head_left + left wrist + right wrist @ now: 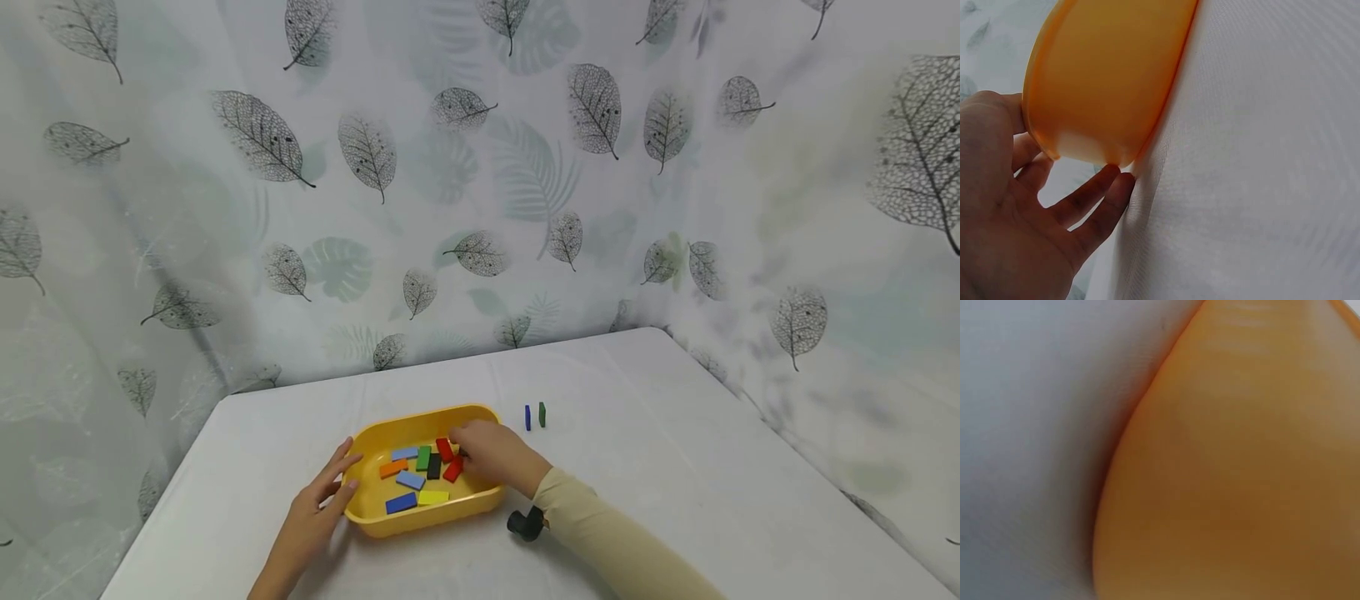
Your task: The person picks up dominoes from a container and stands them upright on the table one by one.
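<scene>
A yellow plastic tray (pixel 416 524) holds several small flat blocks, including an orange block (pixel 393 468), a green block (pixel 423 458), a black block (pixel 434 467) and a yellow block (pixel 433 497). My left hand (pixel 315 508) grips the tray's left end, the thumb over the rim and other fingertips against the outer wall in the left wrist view. My right hand (pixel 491 450) reaches over the right side into the tray, beside a red block (pixel 444 450) and a second red block (pixel 453 468). Its fingertips are partly hidden. The right wrist view shows just the tray's outer wall (pixel 1229 462).
Behind the tray's right end, a thin blue block (pixel 527 417) and a thin green block (pixel 542 414) stand upright, slightly apart. A white cloth covers the table (pixel 675 467). Leaf-patterned curtains (pixel 465 192) hang behind it and along both sides.
</scene>
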The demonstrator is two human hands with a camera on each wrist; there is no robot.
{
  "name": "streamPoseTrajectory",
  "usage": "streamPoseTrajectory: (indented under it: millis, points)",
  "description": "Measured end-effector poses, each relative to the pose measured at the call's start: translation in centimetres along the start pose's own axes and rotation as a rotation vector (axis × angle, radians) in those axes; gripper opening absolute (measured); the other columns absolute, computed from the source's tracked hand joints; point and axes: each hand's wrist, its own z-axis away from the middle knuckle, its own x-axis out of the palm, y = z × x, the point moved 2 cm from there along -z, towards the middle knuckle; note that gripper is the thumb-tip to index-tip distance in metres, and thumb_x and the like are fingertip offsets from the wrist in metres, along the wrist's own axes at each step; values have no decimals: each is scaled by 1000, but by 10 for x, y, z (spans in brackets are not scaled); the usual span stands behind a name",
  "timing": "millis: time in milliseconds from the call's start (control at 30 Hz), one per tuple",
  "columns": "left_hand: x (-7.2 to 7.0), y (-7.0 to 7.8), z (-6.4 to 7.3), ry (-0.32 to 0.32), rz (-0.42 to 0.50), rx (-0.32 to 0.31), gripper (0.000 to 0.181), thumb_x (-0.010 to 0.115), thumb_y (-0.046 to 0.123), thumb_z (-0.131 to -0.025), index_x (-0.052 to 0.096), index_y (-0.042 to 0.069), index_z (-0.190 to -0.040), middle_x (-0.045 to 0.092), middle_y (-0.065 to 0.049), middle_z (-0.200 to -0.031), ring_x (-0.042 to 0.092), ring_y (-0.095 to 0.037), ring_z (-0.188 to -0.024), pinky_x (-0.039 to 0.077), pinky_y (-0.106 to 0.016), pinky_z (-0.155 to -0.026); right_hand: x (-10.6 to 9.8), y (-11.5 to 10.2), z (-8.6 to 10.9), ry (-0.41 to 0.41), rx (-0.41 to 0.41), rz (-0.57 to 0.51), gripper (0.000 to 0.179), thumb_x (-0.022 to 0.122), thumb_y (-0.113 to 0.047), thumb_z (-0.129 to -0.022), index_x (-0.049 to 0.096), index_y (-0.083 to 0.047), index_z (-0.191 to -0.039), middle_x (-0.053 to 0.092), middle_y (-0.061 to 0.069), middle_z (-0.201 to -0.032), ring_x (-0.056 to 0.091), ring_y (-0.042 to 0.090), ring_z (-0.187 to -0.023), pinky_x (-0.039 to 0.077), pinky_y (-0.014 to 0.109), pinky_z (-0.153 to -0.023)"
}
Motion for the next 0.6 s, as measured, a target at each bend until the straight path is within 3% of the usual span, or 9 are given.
streamPoseTrajectory:
  millis: [200,600]
  points:
    - [0,3,0,4,4,22,41,59,27,-109,59,14,-148,33,1,-167,42,-29,-145,48,-40,-106,3,-7,1,-12,-9,179,25,83,-17,-91,75,-16,-115,68,-4,-93,60,11,-82,57,25,-85]
    - [-1,0,0,11,-19,27,41,58,27,-109,59,14,-148,34,1,-167,46,-29,-142,48,-38,-106,2,-9,2,16,-15,136,21,85,-13,-89,80,-21,-107,63,-7,-84,55,10,-77,54,20,-74]
